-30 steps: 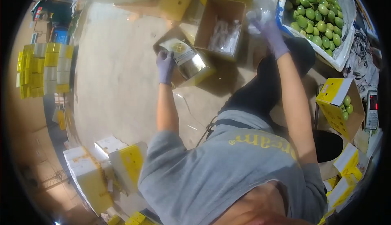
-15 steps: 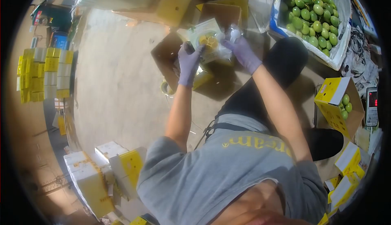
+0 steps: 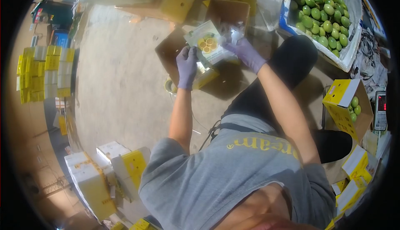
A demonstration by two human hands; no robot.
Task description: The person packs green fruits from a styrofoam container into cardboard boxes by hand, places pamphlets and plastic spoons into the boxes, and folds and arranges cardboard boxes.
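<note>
Both of my hands wear purple gloves and work above an open cardboard box (image 3: 168, 48). My left hand (image 3: 186, 66) is closed, pinching the left edge of a printed card (image 3: 207, 43) that shows yellow sliced fruit. My right hand (image 3: 247, 55) is closed at the card's right side, on a clear plastic packet (image 3: 236, 33) with something white in it. Whether its fingers also grip the card, I cannot tell. Beside the box, below my left hand, lies a roll of tape (image 3: 170, 86).
A lined foam crate (image 3: 352, 48) of green fruit (image 3: 327, 21) stands at upper right. Below it are a yellow-white carton (image 3: 343, 105) with green fruit and a scale display (image 3: 381, 107). Stacked cartons (image 3: 46, 73) stand left, and white boxes (image 3: 89, 180) lower left.
The card has tilted and its printed fruit shows more fully. My left hand has moved slightly left and down, gripping the card's edge. My right hand has shifted slightly left and down.
</note>
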